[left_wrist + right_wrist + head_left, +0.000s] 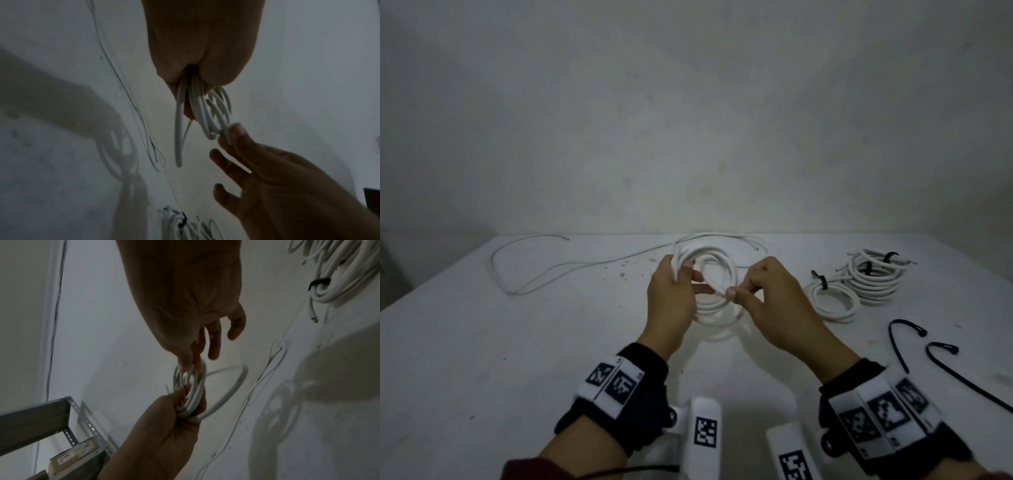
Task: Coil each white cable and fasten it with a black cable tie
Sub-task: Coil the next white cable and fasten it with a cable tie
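1. Left hand [671, 298] grips the bundled loops of the white cable coil [717, 274], held above the table [482, 342].
2. Right hand [774, 301] pinches one strand between thumb and forefinger.
3. Two tied coils [859, 284] and two loose black cable ties [928, 353] lie right.

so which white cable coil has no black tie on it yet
The white cable coil held between both hands; the two coils lying at right already carry black ties.
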